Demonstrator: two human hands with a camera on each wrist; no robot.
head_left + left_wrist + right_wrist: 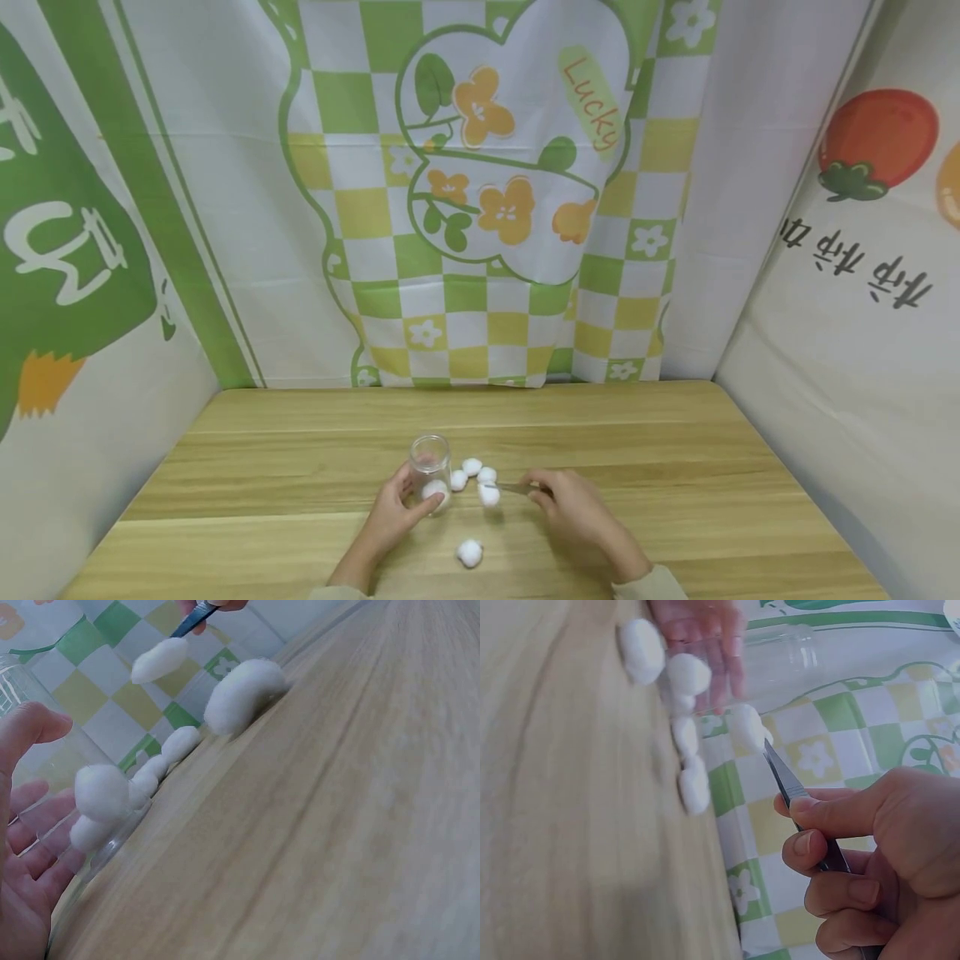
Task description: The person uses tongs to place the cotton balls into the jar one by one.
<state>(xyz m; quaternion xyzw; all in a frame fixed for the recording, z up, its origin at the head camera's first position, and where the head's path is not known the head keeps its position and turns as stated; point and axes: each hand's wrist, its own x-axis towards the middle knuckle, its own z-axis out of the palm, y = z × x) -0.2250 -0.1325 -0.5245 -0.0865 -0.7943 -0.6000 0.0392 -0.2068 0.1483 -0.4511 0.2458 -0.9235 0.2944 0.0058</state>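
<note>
My left hand (392,510) holds a clear jar (430,452) upright on the table, thumb on the near side and fingers behind. Inside the jar, two white cotton balls (101,793) lie at the bottom in the left wrist view. Between thumb and fingers, my right hand (576,505) pinches metal tweezers (781,771). A cotton ball (746,727) is caught in their tips, raised off the tabletop to the right of the jar. Several loose cotton balls (472,467) lie in a short curve beside the jar.
Closer to the front edge, a single cotton ball (470,553) rests on the wooden table (300,467). Behind the table hangs a green and yellow checked cloth (465,333), with printed cloths at both sides.
</note>
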